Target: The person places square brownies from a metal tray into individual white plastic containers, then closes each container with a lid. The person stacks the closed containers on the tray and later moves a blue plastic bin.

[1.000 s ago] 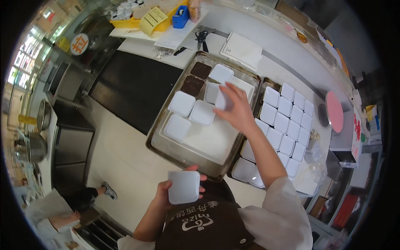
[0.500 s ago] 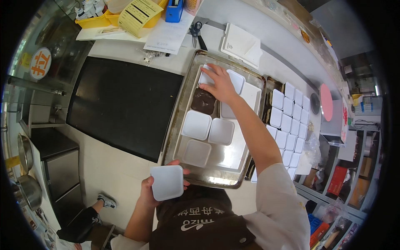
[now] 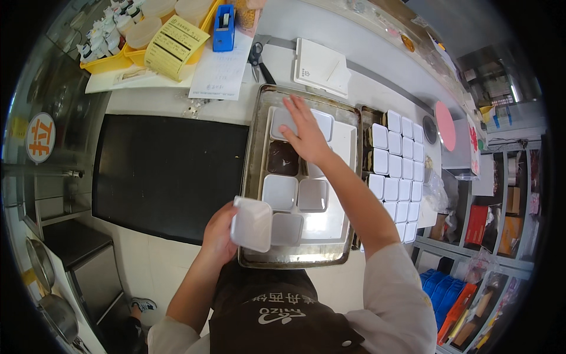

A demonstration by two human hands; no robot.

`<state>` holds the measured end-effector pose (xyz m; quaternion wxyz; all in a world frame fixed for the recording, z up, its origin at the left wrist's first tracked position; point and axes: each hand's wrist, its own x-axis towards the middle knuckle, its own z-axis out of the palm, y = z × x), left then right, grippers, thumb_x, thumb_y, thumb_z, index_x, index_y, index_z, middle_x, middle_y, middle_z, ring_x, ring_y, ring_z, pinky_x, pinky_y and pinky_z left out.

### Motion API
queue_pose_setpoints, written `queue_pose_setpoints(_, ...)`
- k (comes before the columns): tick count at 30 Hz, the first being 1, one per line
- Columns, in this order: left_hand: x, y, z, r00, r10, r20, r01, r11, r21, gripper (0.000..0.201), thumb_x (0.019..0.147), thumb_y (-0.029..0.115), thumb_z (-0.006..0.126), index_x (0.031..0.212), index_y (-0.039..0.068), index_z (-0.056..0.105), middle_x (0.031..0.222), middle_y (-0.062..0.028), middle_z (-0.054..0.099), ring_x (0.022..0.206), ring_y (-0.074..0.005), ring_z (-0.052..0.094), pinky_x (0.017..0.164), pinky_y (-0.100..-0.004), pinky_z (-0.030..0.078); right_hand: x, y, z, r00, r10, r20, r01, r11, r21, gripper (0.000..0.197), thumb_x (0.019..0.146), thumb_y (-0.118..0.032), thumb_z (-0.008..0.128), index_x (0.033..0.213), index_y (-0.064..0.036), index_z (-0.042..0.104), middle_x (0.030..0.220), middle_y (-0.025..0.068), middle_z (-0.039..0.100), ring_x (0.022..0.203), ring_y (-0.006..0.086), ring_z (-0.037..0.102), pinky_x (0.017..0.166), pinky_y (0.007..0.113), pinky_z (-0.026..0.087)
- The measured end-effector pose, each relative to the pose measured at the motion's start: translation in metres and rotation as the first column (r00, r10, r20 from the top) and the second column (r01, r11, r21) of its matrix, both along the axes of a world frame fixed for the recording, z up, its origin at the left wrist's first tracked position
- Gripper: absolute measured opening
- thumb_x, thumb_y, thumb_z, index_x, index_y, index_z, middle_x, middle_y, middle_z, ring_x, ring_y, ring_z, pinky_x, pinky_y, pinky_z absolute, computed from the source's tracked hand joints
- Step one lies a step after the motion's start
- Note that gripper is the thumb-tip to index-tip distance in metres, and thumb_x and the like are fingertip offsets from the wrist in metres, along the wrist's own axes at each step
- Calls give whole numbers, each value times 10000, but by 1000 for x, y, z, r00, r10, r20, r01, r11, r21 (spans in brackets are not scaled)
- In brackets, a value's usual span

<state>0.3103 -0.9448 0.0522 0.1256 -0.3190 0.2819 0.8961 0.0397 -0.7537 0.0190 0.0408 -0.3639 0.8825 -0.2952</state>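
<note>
My left hand (image 3: 218, 233) grips a white square lid (image 3: 254, 225) by its edge, tilted, over the near left corner of a metal tray (image 3: 277, 262). My right hand (image 3: 305, 131) lies flat with fingers spread over the far lids, its palm hiding part of them. Partly under its fingers is a white lid (image 3: 278, 123) in the far left corner. Just nearer sits a square box (image 3: 283, 158) with a dark brown, glossy top and no lid. Several more white lids (image 3: 279, 193) rest closer to me, on a white inner tray (image 3: 323, 227).
A black mat (image 3: 168, 174) lies to the left. On the right, a tray holds rows of white-lidded boxes (image 3: 394, 162). Scissors (image 3: 259, 62), a white scale (image 3: 321, 66), a blue tape dispenser (image 3: 224, 28) and yellow bins (image 3: 112, 62) stand behind. Someone's shoe (image 3: 143, 304) shows lower left.
My left hand has brought its lid up and right, toward the tray, and tilted it. The right hand's fingers, bent on the far left lid before, are now straightened. The view has shifted.
</note>
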Motion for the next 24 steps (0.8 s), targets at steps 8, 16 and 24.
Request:
queue_pose_setpoints(8,-142,30,-70,982,-75,-171,-124,421,-899,255,1077,238,549,1110,-10,601,960,-117,675,874,-254,641,828,-378,507,126,102,51,907,-421,15,417,893,-170,500,1009,-144,641,1494,-81,538,1559,199,451,1438,398,420,1202,483,342)
queue_pose_setpoints(16,-154,71,-90,997,-80,-12,-10,31,-999,289,1021,197,623,1241,23,553,1258,-173,584,1158,-340,597,961,-436,485,173,119,39,872,-483,77,488,850,-196,543,940,-48,655,1473,-68,552,1529,204,466,1388,407,444,1169,475,374)
queue_pose_setpoints(24,-169,87,-81,958,-247,143,-4,-514,-858,561,981,75,541,1534,76,452,1648,-143,376,1487,-334,398,1201,-512,324,182,111,61,935,-332,123,354,891,-284,561,903,-19,663,1454,-83,578,1522,184,488,1361,398,465,1108,466,436)
